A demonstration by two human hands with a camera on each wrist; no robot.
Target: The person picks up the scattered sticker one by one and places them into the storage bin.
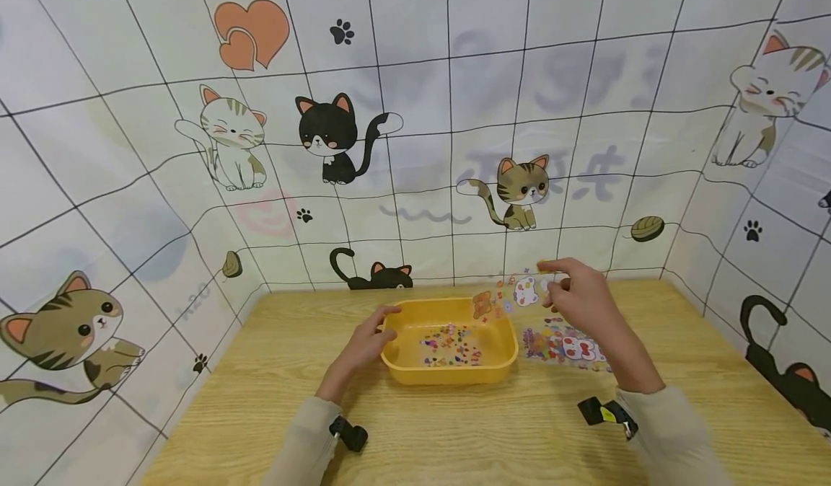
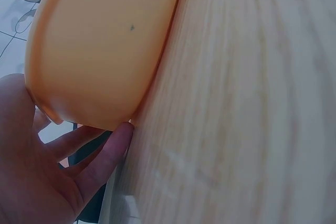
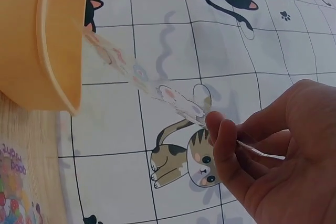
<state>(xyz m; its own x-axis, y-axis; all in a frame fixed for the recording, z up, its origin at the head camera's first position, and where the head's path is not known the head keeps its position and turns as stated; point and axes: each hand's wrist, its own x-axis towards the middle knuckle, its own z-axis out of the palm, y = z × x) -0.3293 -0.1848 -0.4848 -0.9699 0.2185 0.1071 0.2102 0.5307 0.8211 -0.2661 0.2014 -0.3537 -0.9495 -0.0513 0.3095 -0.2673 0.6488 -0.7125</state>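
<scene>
My left hand (image 1: 366,339) holds the left end of a yellow plastic basin (image 1: 448,375), thumb over the rim and fingers spread along the outer wall (image 2: 105,77). Many small multicoloured pieces (image 1: 454,342) lie scattered on its floor; their kind is too small to tell. Above the basin's right end, my right hand (image 1: 581,298) pinches a thin, clear plastic bag (image 1: 526,291) between thumb and fingers. Printed on it are a white bunny and a brown bear. It looks flat and slants over the rim in the right wrist view.
Right of the basin, a second clear printed bag (image 1: 571,349) with colourful patterns lies on the wooden table (image 1: 454,435), partly beneath my right hand. A cat-printed sheet (image 1: 422,111) hangs behind the table and along both sides.
</scene>
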